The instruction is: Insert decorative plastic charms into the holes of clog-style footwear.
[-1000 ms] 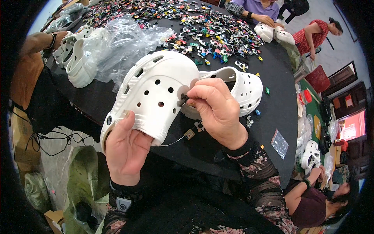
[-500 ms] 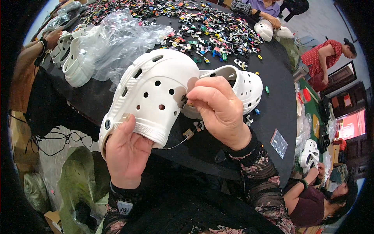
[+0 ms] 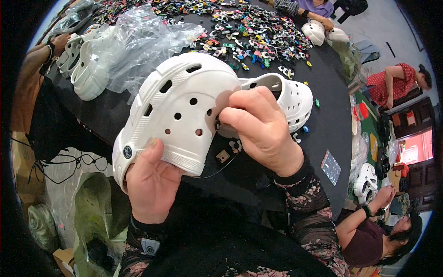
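Observation:
A white clog (image 3: 184, 94) with round holes is tilted up in front of me, its heel end toward me. My left hand (image 3: 154, 184) grips it at the opening, thumb on the outside and the other fingers partly hidden. At the clog's right side, my right hand (image 3: 263, 129) pinches a small dark piece (image 3: 218, 122) against the shoe; most of that piece is hidden by the fingers. Behind my right hand a second white clog (image 3: 295, 101) rests on the black table (image 3: 258, 194).
Many colourful small shoe charms (image 3: 258, 37) are heaped across the far table. Clear plastic bags (image 3: 143, 51) and more white clogs (image 3: 87, 78) lie at left, by a co-worker's arm. A small flat packet (image 3: 331, 167) lies at right. Other people work around the table.
The clog has tipped and shifted slightly left at its heel, with my left hand still on it. My right hand stays pinched at the clog's side, moved only slightly.

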Motion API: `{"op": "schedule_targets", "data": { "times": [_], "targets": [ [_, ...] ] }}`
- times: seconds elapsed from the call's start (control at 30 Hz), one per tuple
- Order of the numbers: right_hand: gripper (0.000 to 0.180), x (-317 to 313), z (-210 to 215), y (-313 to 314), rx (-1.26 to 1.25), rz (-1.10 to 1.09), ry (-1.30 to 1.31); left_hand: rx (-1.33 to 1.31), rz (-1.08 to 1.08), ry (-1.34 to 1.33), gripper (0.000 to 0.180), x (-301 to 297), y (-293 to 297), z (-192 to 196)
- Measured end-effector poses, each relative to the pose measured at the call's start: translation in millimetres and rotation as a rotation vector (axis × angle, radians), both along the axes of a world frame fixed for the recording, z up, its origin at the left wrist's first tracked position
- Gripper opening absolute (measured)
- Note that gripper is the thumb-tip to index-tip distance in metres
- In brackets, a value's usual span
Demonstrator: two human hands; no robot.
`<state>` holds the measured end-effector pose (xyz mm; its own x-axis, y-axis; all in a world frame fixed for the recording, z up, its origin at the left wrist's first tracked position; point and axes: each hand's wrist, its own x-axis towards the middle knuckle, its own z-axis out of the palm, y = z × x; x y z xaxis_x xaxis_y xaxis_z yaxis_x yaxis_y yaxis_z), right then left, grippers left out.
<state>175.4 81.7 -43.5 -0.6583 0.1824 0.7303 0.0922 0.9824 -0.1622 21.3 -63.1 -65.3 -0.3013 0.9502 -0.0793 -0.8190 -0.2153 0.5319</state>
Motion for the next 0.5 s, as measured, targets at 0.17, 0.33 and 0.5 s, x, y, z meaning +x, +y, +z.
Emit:
{"op": "schedule_targets", "data": {
  "times": [0.17, 0.33, 0.5],
  "targets": [
    [0.021, -2.9, -3.1, 0.2, -0.070, 0.020, 0.025, -0.006, -0.006, -0.027, 0.045, 0.2, 3.7, -2.3],
    [0.022, -3.0, -6.2, 0.1, -0.303, 0.054, 0.088, -0.042, 0.060, -0.003, 0.045, 0.8, 7.6, 1.9],
    [0.018, 5.1, 2.9, 4.4, -0.478, 0.020, 0.142, -0.100, 0.125, 0.024, 0.047, -0.9, 16.9, 3.7]
  ]
}}
